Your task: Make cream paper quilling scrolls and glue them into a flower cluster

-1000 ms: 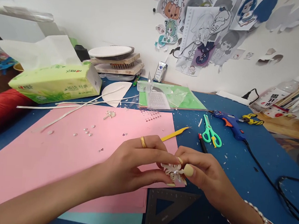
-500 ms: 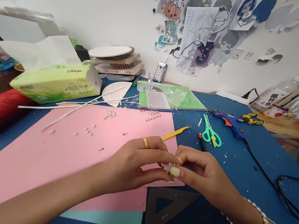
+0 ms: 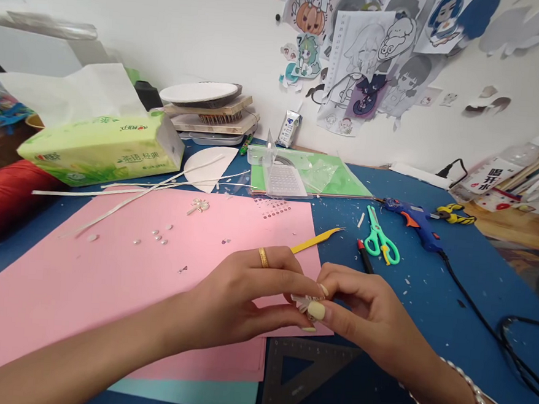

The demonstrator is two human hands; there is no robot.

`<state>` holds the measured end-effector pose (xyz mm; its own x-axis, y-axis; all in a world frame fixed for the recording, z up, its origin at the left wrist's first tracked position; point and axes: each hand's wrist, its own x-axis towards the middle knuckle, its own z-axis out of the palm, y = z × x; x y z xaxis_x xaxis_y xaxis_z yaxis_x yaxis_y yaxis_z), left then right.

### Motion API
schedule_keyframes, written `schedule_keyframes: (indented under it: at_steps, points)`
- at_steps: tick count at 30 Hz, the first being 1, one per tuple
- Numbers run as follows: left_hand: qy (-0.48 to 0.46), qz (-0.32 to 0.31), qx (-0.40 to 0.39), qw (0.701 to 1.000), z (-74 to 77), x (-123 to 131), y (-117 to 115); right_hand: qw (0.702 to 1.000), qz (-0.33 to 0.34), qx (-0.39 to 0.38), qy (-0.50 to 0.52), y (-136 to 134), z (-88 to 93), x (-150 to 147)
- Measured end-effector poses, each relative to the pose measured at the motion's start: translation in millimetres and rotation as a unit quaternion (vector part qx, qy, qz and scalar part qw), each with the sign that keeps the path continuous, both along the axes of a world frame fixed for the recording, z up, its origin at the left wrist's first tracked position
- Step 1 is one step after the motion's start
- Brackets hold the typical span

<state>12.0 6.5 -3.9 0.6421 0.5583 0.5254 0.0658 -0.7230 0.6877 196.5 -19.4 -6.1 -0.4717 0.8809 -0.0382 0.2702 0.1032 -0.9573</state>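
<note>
A small white curled-paper ornament (image 3: 303, 301) is pinched between both hands near the right edge of the pink paper (image 3: 120, 290). My left hand (image 3: 248, 299), with a gold ring, closes thumb and fingers on its left side. The thumb and forefinger of my right hand (image 3: 363, 313) press it from the right. Fingertips hide most of its shape. A similar looped white paper piece (image 3: 199, 206) lies at the back of the pink paper. Several pearl-like beads (image 3: 157, 236) and tiny gem pieces (image 3: 182, 270) are scattered left of my hands.
Yellow tweezers (image 3: 317, 240) lie just beyond my fingers. To the right are green scissors (image 3: 380, 237), a black pen (image 3: 364, 256) and a blue glue gun (image 3: 413, 221) with its cord. A set square (image 3: 278, 375) lies in front. White paper strips (image 3: 131, 201) and a tissue pack (image 3: 107, 147) sit back left.
</note>
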Motion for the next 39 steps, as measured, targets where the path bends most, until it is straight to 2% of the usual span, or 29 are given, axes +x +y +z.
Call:
schedule_keyframes:
  at_steps: [6, 24, 30, 33, 39]
  points:
    - [-0.006, 0.008, 0.001, 1.000, 1.6, -0.7, 1.0, 0.999, -0.001, -0.004, 0.038, 2.9, -1.5, -1.0]
    - [0.017, 0.015, 0.024, 0.999, -1.5, 0.2, 0.4, 1.000, -0.023, -0.009, -0.009, 1.2, -3.6, -2.4]
    - [-0.010, 0.074, 0.031, 0.997, -1.3, -0.9, 3.1, 0.997, 0.017, -0.032, 0.065, 3.9, -3.1, -1.6]
    - [-0.010, 0.103, 0.054, 0.993, -3.0, -1.5, 5.6, 0.999, 0.011, -0.024, 0.048, 3.5, -2.4, 0.1]
    - [0.004, 0.096, 0.056, 0.994, -5.9, -1.2, 6.8, 1.000, -0.021, -0.007, 0.005, 1.5, -1.6, -0.5]
